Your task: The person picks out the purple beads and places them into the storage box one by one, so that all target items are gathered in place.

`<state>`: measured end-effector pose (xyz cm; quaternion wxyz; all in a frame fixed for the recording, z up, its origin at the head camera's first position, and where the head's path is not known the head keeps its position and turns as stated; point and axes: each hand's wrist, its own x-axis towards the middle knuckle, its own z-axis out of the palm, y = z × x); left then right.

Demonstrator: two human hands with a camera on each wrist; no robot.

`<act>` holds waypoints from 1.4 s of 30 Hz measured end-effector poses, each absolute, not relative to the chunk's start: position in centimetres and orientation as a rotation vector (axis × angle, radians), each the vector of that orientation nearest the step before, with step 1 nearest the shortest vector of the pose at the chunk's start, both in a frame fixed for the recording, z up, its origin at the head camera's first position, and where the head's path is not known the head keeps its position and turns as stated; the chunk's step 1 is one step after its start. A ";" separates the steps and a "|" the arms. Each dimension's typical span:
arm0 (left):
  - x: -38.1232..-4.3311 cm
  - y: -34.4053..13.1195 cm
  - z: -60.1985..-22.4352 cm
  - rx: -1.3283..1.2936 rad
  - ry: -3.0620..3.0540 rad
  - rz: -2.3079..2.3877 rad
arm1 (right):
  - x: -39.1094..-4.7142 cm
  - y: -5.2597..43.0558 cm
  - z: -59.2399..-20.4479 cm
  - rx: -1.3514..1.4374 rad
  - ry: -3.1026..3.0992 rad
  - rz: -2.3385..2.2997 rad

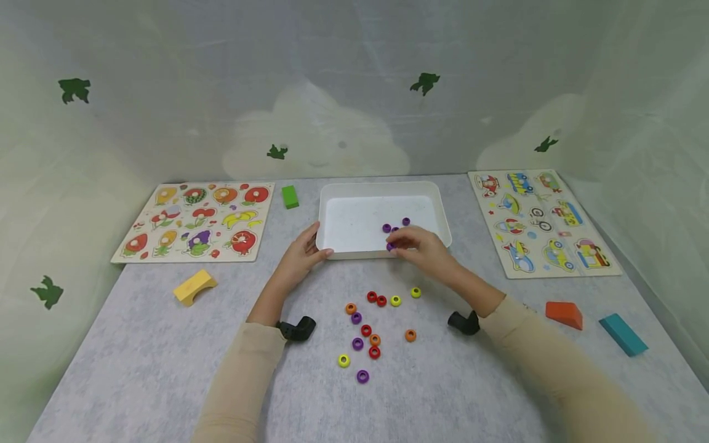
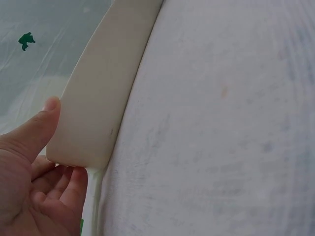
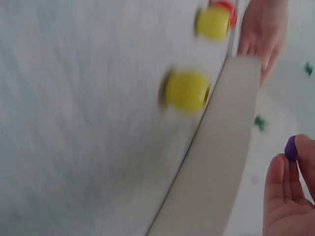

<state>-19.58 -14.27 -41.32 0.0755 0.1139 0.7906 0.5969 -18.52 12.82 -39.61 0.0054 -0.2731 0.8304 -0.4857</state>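
Here, in the head view, the left hand grips the near left corner of a white tray, its thumb at the near rim and its fingers along the left side. The right hand pinches a purple bead between thumb and fingers at the tray's near edge, right of the middle. More purple beads lie inside the tray, just past those fingertips. On the table, between the forearms, are scattered red beads, yellow beads, orange beads and a few purple ones. A fruit board lies left of the tray, with a green block between them and a yellow arch block in front. To the right lies a vehicle board, with an orange-red block and a blue block nearer the person.

In the left wrist view, the thumb presses the tray's upper edge while the other fingers bend around its corner.

In the right wrist view, thumb and fingertips hold the purple bead beyond the tray's wall; two blurred yellow beads sit on the table outside it.
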 end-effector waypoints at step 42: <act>-19.6 -14.3 -41.4 0.376 2.319 1.852 | -14.7 10.1 -40.1 -1.028 2.301 -1.378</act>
